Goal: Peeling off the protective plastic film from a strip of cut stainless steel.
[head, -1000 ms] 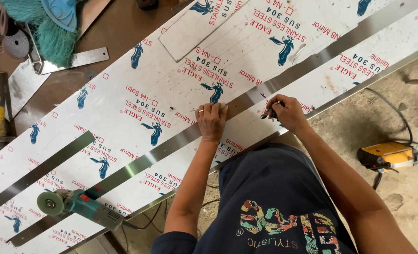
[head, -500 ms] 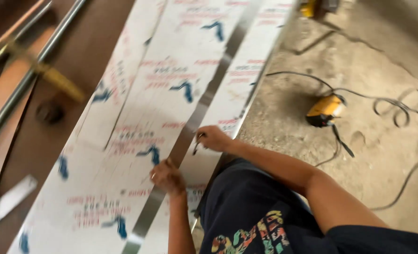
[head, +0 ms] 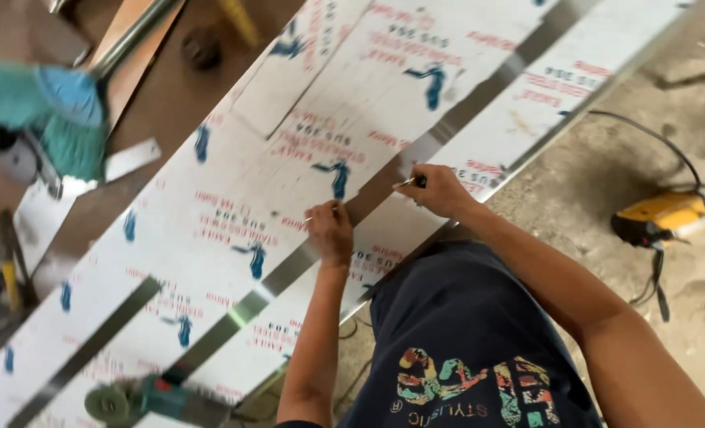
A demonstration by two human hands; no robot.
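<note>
Steel strip (head: 384, 194) lies across the film-covered sheet (head: 233, 198) — we press it with our left hand (head: 330, 231), fingers together; our right hand (head: 441, 190) pinches a thin marking tool (head: 406, 182).

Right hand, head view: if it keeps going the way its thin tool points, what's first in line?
The right hand aims its thin pointed tool left, toward the bare shiny metal strip on the white film-covered steel sheet. It would likely meet that strip first; height above it is unclear.
</note>
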